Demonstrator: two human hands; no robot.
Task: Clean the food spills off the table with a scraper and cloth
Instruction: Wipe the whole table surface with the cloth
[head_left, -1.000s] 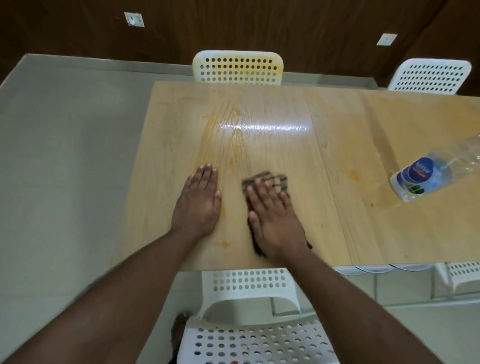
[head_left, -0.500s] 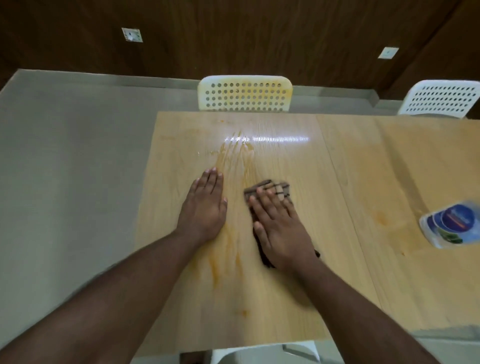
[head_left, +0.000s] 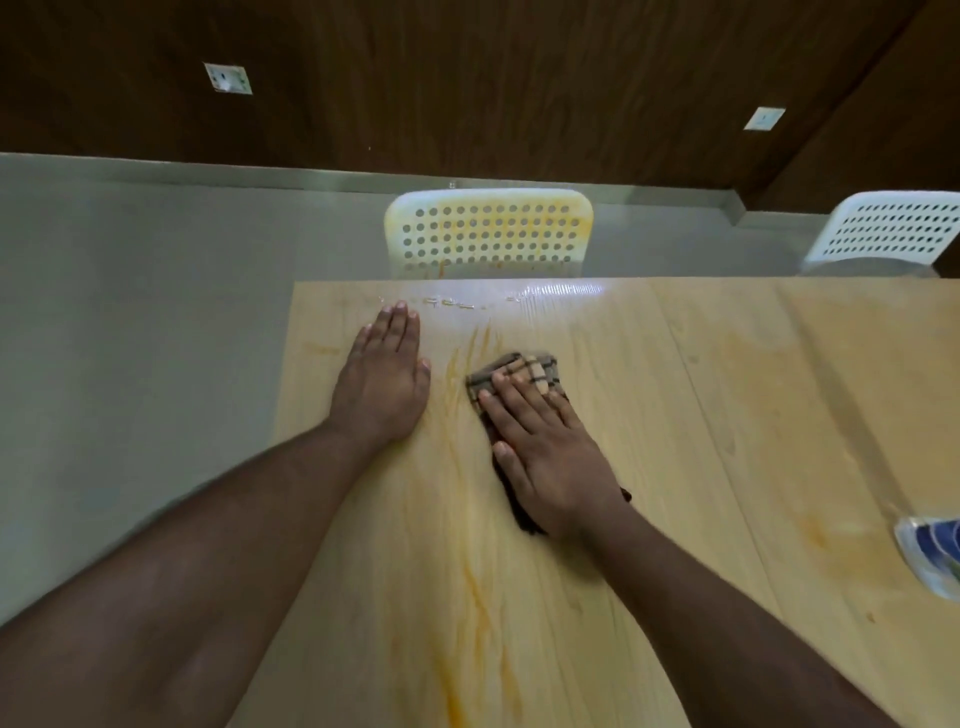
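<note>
Right hand flat on cloth mid-desk, left hand flat and empty beside it; risk: soaked cloth just drags the orange smear wider, or nudges bottle.

Both bare forearms reached forward over the tabletop from its near edge. The left hand lay flat, palm down, fingers straight and together, pointing toward the far edge near the far left corner. The right hand lay palm down just right of it, fingers straight and slightly spread, angled far-left.
</note>
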